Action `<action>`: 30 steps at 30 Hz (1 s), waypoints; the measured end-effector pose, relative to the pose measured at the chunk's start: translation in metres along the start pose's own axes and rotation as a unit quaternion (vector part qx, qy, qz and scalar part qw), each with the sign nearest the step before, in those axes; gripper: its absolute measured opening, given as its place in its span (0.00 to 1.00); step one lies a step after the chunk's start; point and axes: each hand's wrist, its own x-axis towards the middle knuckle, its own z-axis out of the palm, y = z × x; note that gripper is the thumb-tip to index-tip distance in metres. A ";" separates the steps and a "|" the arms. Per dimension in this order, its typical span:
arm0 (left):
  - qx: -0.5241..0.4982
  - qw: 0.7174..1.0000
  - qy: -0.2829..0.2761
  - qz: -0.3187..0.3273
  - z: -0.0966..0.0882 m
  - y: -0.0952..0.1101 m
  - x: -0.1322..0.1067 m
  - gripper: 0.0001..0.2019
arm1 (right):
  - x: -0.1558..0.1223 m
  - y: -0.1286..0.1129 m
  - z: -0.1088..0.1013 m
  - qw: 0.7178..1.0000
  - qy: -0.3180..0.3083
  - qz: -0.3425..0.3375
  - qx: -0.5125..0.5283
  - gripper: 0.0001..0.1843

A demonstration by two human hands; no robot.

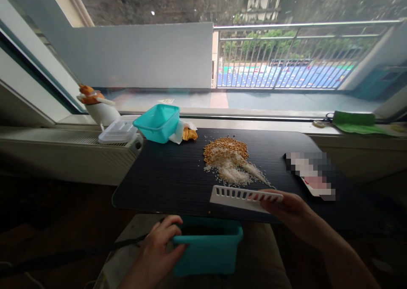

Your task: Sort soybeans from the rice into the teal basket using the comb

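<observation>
A pile of yellow beans mixed with white rice [229, 161] lies on the black table [165, 174], toward its middle. My right hand [291, 210] grips a white slotted plastic scraper [240, 197], held flat at the table's near edge just below the pile. My left hand [159, 248] is closed on the rim of a teal plastic basin [208, 251], held below the table's front edge, under the scraper.
A second teal basin [158, 122] sits tilted at the table's far left corner, next to a clear lidded box [117, 131], a white cup with orange items [97, 106] and a snack packet [188, 133]. A blurred card [313, 173] lies at right. A green cloth [356, 121] is on the sill.
</observation>
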 end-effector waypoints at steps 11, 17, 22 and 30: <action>-0.015 0.999 -0.020 0.022 0.016 0.014 0.002 0.04 | 0.000 0.008 -0.007 0.986 0.164 -0.016 0.020 0.20; -0.025 0.999 -0.017 0.028 0.018 0.018 0.002 0.03 | 0.010 0.005 -0.005 0.985 0.173 -0.017 0.009 0.24; -0.021 0.999 -0.026 0.022 0.019 0.018 0.002 0.03 | 0.001 0.006 -0.006 0.988 0.153 -0.007 0.019 0.20; -0.026 0.999 -0.028 0.014 0.022 0.019 0.004 0.02 | -0.004 0.008 -0.007 0.992 0.120 -0.010 0.035 0.17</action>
